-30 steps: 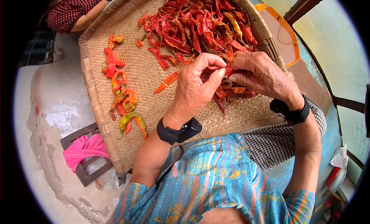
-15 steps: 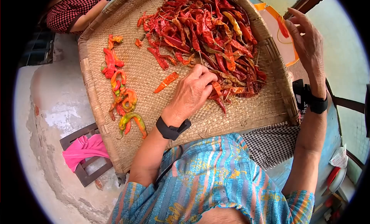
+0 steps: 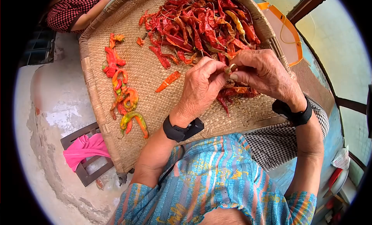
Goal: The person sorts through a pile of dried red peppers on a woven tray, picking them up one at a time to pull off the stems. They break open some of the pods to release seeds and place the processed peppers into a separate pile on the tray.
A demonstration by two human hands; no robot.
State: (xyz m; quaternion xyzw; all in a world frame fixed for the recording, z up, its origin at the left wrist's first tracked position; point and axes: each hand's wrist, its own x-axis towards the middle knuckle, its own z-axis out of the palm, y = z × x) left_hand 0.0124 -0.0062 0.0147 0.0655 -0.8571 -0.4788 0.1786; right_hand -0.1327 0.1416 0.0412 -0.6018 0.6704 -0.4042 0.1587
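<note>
A woven tray (image 3: 155, 109) holds a large heap of dried red chillies (image 3: 193, 27), with a few yellow ones among them. My left hand (image 3: 201, 83) is closed in a pinch over the heap's near edge. Its fingertips meet those of my right hand (image 3: 267, 74), also pinched. Between them shows the small pale stem end of a chilli (image 3: 230, 69); the rest of it is hidden by the fingers. One orange chilli (image 3: 167, 81) lies alone left of my left hand. Fresher red, orange and green chillies (image 3: 111, 62) form a column along the tray's left side.
Beyond the tray's right rim stands an orange-edged container (image 3: 296, 50). Another person's sleeve (image 3: 71, 12) and forearm are at the upper left, by the rim. A pink cloth (image 3: 86, 149) lies on a brown frame (image 3: 87, 176) at the lower left. Checked cloth (image 3: 271, 147) shows under the tray.
My right hand has come from above the orange-edged container to meet my left hand, and the red piece near its fingers is gone from there. My left hand has lifted slightly from the heap.
</note>
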